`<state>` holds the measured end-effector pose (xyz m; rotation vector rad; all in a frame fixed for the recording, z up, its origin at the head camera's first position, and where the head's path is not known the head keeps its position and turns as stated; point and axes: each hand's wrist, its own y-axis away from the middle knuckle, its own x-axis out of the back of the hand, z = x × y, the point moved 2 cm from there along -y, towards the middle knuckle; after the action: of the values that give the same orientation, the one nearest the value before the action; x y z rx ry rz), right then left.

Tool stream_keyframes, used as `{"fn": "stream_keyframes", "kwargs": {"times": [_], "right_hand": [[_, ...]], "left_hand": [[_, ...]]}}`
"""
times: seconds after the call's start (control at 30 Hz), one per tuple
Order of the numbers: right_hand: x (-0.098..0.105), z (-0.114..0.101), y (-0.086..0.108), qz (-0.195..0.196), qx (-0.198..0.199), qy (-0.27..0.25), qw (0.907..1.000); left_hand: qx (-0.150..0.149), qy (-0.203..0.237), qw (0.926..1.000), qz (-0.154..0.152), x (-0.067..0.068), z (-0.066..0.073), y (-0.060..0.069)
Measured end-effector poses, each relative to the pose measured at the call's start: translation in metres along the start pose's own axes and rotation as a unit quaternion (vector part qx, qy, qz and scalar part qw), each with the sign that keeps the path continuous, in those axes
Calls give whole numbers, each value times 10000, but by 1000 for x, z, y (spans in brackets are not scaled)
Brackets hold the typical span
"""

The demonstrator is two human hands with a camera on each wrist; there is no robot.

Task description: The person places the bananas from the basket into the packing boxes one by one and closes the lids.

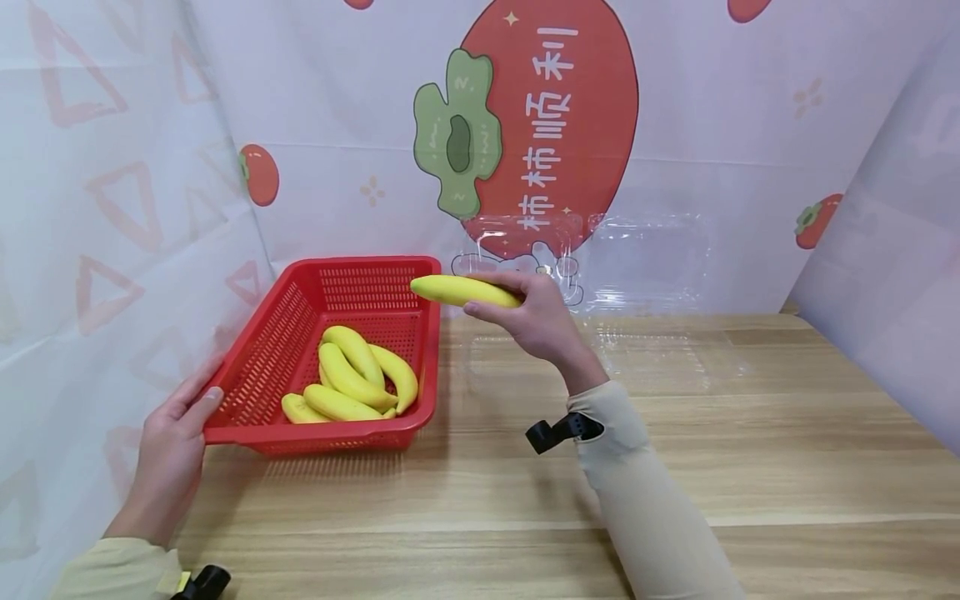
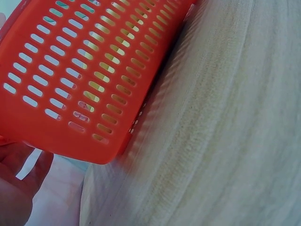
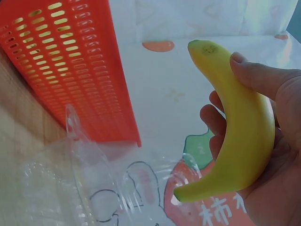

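A yellow banana [image 1: 465, 292] with greenish tips is held up by my right hand [image 1: 546, 321], just beyond the right rim of a red plastic basket [image 1: 433, 367]. In the right wrist view, the thumb and fingers curl round that banana [image 3: 244, 122]. My left hand [image 1: 171, 446] grips the basket's near left corner, its thumb over the rim. Several more bananas [image 1: 348, 379] lie in a heap on the basket floor. From the left wrist view, the slotted basket wall [image 2: 70, 70] fills the upper left, and the left hand [image 2: 16, 183] is partly cut off.
Behind my right hand, a clear plastic clamshell container [image 1: 652, 267] stands with its lid raised; its outline is faint. The wooden table [image 1: 450, 517] runs to a printed cloth backdrop [image 1: 360, 100]. Another cloth wall [image 1: 135, 225] rises close beside the left hand.
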<state>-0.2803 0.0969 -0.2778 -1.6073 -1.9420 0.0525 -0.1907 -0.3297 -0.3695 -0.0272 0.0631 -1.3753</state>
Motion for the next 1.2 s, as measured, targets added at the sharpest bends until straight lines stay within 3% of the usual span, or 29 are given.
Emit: {"fn": "stream_keyframes", "kwargs": {"times": [0.77, 1.2], "right_hand": [[34, 27, 1, 251, -354, -60, 9990], [43, 37, 0, 349, -754, -66, 9965]], "left_hand": [[79, -175, 9998, 63, -6, 1, -2], [-115, 111, 9998, 137, 0, -1, 0]]}}
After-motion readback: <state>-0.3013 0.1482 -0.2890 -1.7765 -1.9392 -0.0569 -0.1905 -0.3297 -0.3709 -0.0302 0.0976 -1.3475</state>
